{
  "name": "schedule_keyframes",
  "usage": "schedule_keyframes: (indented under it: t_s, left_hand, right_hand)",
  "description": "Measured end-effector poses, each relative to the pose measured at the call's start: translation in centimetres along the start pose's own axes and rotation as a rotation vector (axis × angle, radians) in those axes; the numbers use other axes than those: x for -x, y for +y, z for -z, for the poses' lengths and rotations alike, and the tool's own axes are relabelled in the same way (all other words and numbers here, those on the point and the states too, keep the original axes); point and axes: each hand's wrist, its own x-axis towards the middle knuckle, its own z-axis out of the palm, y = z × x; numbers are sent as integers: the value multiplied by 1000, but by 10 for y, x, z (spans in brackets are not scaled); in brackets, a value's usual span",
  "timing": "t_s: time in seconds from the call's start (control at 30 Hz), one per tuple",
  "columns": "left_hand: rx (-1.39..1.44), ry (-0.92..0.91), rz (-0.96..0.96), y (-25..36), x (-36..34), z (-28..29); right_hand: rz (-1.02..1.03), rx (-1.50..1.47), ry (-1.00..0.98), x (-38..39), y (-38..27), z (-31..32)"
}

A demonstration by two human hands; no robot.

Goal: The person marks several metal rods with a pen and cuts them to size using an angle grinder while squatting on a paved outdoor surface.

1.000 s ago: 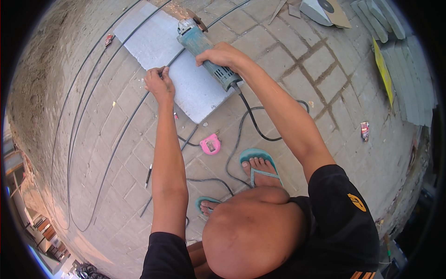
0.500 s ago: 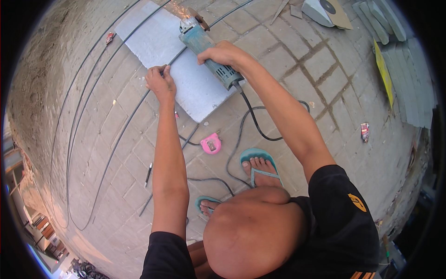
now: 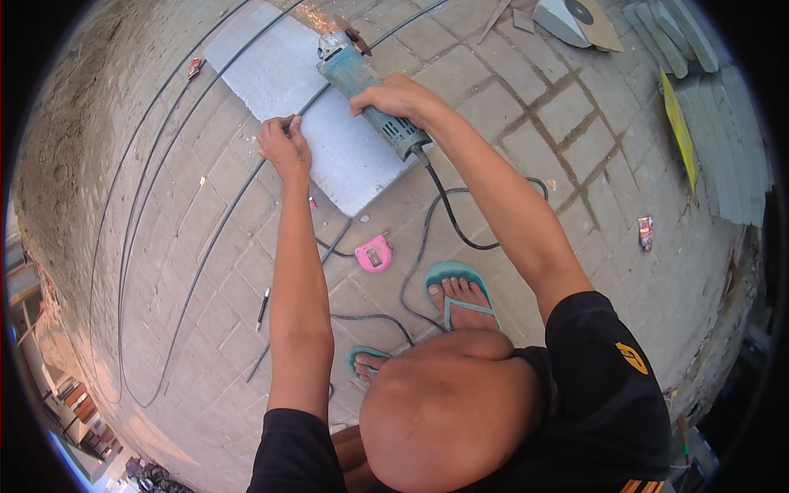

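Observation:
My right hand [image 3: 397, 96] is wrapped round the body of a teal angle grinder [image 3: 353, 74]. The grinder's brown disc [image 3: 352, 34] meets a thin steel rod [image 3: 238, 195] beyond the far end of the tool, and orange sparks [image 3: 316, 16] fly off to the left from there. Closed on the same rod, my left hand [image 3: 285, 146] holds it near the left edge of a pale grey slab [image 3: 353, 177]. The rod crosses over the slab, partly hidden under the grinder. Where exactly disc and rod touch is hidden by the guard.
A pink tape measure [image 3: 374, 255] and a pen [image 3: 263, 309] lie on the paving near my sandalled feet [image 3: 463, 300]. The grinder's black cord [image 3: 450, 215] loops beside them. Long bent rods [image 3: 131, 205] curve along the left. Grey slabs [image 3: 731, 140] are stacked at the right.
Both hands and the grinder stay nearly in place. The spray of sparks has shifted slightly.

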Motion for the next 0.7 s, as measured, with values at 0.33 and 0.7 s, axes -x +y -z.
schedule_keyframes:
  t_s: [0.33,0.7]
  left_hand:
    - [13,0,-5,-2,-1,0]
    - [8,5,-14,-2,-1,-1]
  right_hand:
    - [-28,11,10,0,-1,0]
    - [-22,25,4,-4,1,0]
